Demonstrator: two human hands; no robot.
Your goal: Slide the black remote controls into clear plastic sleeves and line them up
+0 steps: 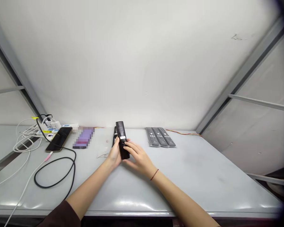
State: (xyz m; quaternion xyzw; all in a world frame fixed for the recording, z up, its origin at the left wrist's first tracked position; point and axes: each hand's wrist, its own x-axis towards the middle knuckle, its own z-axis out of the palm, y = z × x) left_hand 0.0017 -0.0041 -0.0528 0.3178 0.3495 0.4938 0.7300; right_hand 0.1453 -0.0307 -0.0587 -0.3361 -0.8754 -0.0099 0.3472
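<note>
- Centre of the surface (203, 179), toward the far edge: black remote control (122, 140), held upright.
- Left hand (114, 156) and right hand (138, 157) together, clamped on it; left at its side, right across its lower front.
- Just right of it: three grey remote controls (160, 137), wrapped, side by side.
- Toward the left edge: smartphone (58, 139), black cable (54, 176) looped beside it.

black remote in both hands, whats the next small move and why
Probably tilt the black plastic remote down toward you. The left hand and right hand both grip its lower half while its upper end stands up, so its face is hard to see from here.
</note>
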